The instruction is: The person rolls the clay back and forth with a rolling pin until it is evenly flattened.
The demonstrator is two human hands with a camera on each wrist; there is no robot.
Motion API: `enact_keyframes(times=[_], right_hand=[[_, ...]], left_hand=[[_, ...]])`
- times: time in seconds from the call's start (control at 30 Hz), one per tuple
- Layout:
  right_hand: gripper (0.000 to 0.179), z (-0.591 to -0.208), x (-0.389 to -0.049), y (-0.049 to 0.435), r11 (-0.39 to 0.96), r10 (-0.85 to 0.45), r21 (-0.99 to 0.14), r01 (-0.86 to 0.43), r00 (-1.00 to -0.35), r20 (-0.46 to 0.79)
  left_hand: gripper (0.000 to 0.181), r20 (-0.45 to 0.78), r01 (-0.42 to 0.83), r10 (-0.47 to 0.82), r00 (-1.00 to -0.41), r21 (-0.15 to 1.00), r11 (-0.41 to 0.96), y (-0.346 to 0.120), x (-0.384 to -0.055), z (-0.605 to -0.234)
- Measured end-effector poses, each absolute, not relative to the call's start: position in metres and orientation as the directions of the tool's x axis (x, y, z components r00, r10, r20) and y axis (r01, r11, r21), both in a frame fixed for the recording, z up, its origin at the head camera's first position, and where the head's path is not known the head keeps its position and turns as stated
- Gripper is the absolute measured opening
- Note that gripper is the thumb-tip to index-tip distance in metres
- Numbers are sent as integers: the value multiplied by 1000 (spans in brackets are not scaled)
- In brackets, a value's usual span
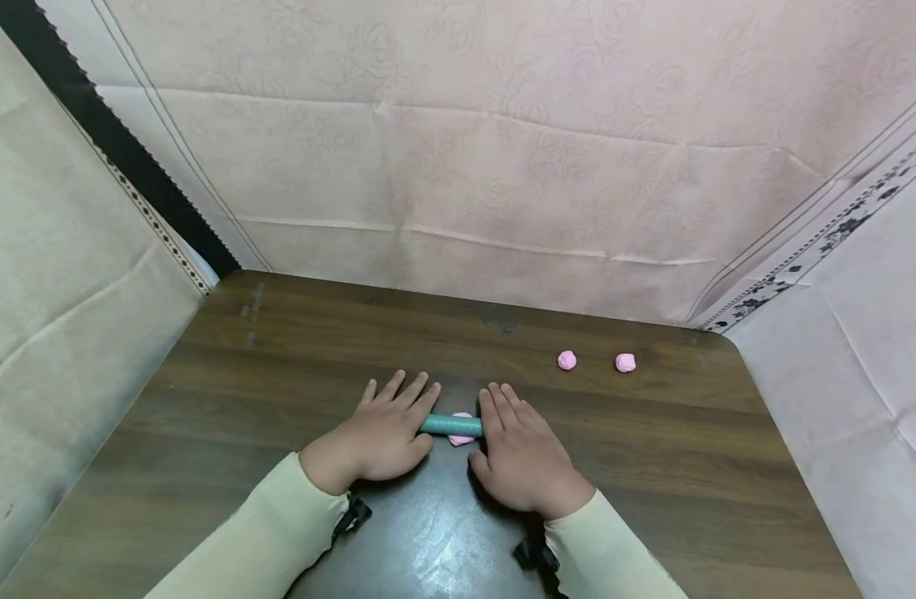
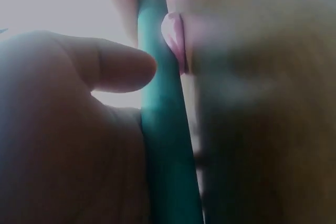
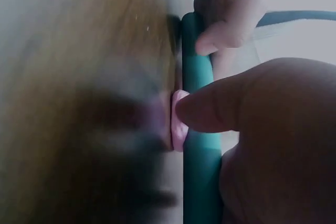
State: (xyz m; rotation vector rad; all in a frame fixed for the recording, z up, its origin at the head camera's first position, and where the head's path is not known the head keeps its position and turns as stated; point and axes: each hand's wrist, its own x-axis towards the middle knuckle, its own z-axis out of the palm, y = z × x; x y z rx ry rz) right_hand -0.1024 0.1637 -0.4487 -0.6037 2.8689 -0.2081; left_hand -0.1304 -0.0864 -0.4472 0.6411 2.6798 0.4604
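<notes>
A smooth green rolling pin [image 1: 452,425] lies crosswise over a flattened piece of pink dough [image 1: 461,441], whose edges show in front of and behind it. On the pin's left part rests my left hand [image 1: 386,433], palm down with fingers straight and spread. My right hand [image 1: 521,449] lies flat over the other end, fingers extended forward and close together. Both palms hide the pin's ends in the head view. The left wrist view shows the pin [image 2: 165,108] beside the thumb, with the dough [image 2: 175,35] under it. In the right wrist view, the thumb overlaps the dough [image 3: 178,137].
Two small pink dough balls [image 1: 566,360] sit farther back to the right on the brown wooden table [image 1: 338,324]. Pale patterned cloth [image 1: 465,183] hangs behind the table and along both sides. A black strip [image 1: 128,141] runs down the cloth at the left.
</notes>
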Motion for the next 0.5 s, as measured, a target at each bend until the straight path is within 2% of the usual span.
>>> enact_keyframes(times=[0.23,0.5], right_hand=[[80,-450,-114,165,895,-425,-217,-390,-893,-147],[82,-456,-130,167,901,-409,-219,-375,-902,-138]], left_hand=[[81,-213,367,462,-861,369,854,-85,-141,-453],[73,-172,359,450,-876,389,848,-82,-160,-461]])
